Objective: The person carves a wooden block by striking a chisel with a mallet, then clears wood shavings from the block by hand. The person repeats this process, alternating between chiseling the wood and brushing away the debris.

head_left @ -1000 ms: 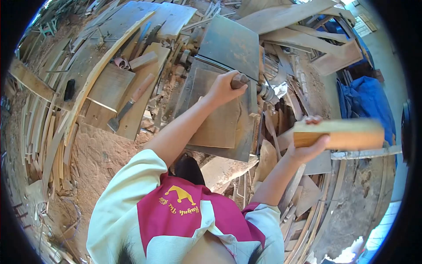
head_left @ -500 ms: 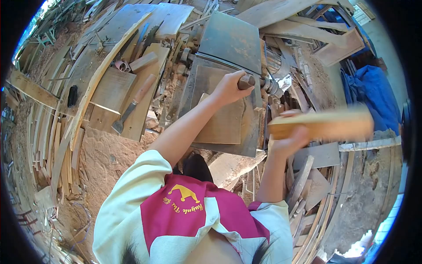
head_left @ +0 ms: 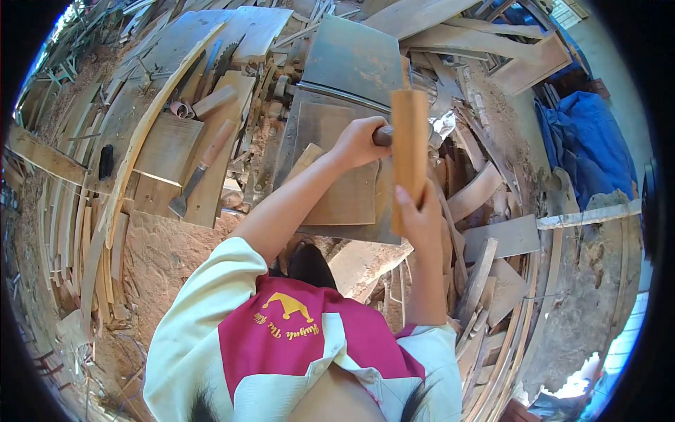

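My left hand (head_left: 361, 143) is closed around a dark, round wooden tool handle (head_left: 382, 136); the rest of that tool is hidden. In my right hand (head_left: 420, 214) is a long, yellowish wooden block (head_left: 409, 137), gripped near its lower end, and its upper part overlaps the end of the handle. Below my left hand, a flat brown board (head_left: 355, 200) lies on the metal machine table (head_left: 337, 233). A smaller piece of wood (head_left: 304, 160) rests on the board, partly behind my left forearm.
To the left, a chisel (head_left: 200, 171) with a wooden handle lies on planks beside a wood block (head_left: 214, 102). A grey metal plate (head_left: 351, 63) forms the table's far part. Wood offcuts (head_left: 485, 281) and a blue tarp (head_left: 587, 144) are on the right.
My right hand has swung the wooden block from lying sideways at the right to upright, leftward against the tool handle in view. The left hand keeps its grip; the whole view has shifted slightly.
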Available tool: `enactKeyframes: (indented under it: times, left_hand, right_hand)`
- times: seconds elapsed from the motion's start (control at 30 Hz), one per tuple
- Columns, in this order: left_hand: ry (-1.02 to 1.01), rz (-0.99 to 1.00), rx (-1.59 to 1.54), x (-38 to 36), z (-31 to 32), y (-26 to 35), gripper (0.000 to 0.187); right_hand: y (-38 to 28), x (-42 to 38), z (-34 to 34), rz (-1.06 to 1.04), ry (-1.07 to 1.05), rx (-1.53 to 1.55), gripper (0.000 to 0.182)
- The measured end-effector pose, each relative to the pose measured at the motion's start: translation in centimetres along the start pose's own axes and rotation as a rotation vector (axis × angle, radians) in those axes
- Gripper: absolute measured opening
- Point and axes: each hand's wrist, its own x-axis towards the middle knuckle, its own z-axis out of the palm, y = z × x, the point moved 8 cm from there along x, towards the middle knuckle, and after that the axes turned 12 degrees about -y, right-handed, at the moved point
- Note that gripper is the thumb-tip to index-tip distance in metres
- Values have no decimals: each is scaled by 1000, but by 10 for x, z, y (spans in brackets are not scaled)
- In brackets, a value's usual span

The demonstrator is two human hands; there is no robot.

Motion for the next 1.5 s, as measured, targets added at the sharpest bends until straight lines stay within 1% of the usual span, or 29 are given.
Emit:
enactKeyframes:
  times: [0.03, 0.07, 0.13, 0.17, 0.23, 0.27, 0.33, 0.37, 0.43, 0.47, 0.53, 0.57, 0.63, 0.7, 0.77, 0.83, 0.87, 0.93, 0.97, 1.0, 1.07, 1.13, 1.2, 1.23, 1.3, 1.37, 1.43, 1.47, 1.5]
  left_hand:
    - [-18, -18, 3, 0, 1, -1, 28]
    - [-13, -17, 7, 2, 0, -3, 28]
    - [52, -26, -58, 0, -5, -7, 27]
    - [48, -27, -57, 0, -6, -9, 27]
    - [69, 18, -43, 0, -12, -2, 28]
    - [67, 19, -43, 0, -11, -2, 28]
    - [46, -39, -112, 0, -8, -11, 28]
    - [50, -43, -108, -1, -8, -12, 28]
    - [30, -37, -43, -2, -7, -11, 28]
    - [42, -36, -37, -1, -9, -10, 28]
    - [33, -25, -37, -5, -9, -6, 31]
    - [30, -31, -33, -7, -10, -7, 31]
    - [35, -41, -36, -4, -12, -8, 32]
    - [42, -30, -53, -3, -13, -8, 33]
    - [45, -24, -68, -4, -16, -9, 33]
    - [42, -21, -52, -2, -21, -8, 32]
    - [43, -22, -48, 0, -24, -9, 32]
    - [1, -26, -45, 2, -27, -13, 32]
    - [-5, -31, -39, 4, -30, -16, 32]
    - [-35, -38, -61, 6, -30, -18, 32]
    - [-76, -45, -79, 6, -28, -20, 31]
    - [-45, -42, -142, 5, -32, -18, 32]
    - [-84, -77, -141, 3, -33, -14, 31]
    - [-104, -114, -145, 2, -32, -15, 31]
    - [-98, -119, -192, 2, -32, -23, 29]
    - [-87, -123, -239, -2, -33, -39, 27]
    - [-171, -60, -100, -11, -30, -43, 42]
    - [-171, -56, -95, -17, -32, -42, 42]
    - [-229, -118, -78, -26, -29, -40, 45]
  right_hand:
    - [6, -4, -10, 61, 9, 106, 37]
    - [2, -4, -19, 55, 8, 106, 37]
    - [7, -19, -56, -32, 382, 539, 39]
    - [7, -17, -55, -29, 384, 541, 39]
    - [-12, -23, -70, -542, 556, 857, 39]
    - [-5, -24, -62, -542, 557, 857, 39]
    - [5, -7, -21, -210, 257, 261, 37]
    - [7, -8, -25, -212, 252, 265, 37]
    - [14, -5, -7, 159, -211, 53, 39]
    - [17, -3, -12, 147, -217, 50, 39]
    - [38, -9, -42, 122, 160, 376, 42]
    - [47, -6, -38, 125, 156, 383, 42]
    - [58, 0, -48, 9, 411, 260, 47]
    - [101, 15, -17, 285, 222, -6, 50]
    - [118, 19, 32, 443, -36, -331, 51]
    - [128, 10, 78, 498, -196, -481, 51]
    - [138, 9, 93, 495, -198, -479, 51]
    - [150, 6, 111, 520, -222, -647, 49]
    - [161, 7, 116, 567, -268, -632, 58]
    - [160, 6, 115, 574, -273, -622, 58]
    - [140, 15, 101, 406, -113, -644, 72]
    - [126, 33, 91, 143, 58, -465, 82]
    - [89, 51, 79, -61, 88, -189, 83]
    - [73, 57, 74, -58, 93, -185, 83]
    - [26, 66, 68, -282, 90, 70, 81]
    - [-14, 77, 59, -275, 111, -21, 80]
    - [-35, 88, 56, -268, 128, -117, 79]
    - [-43, 93, 55, -292, 155, -110, 76]
    - [-47, 97, 53, -315, 184, -100, 73]
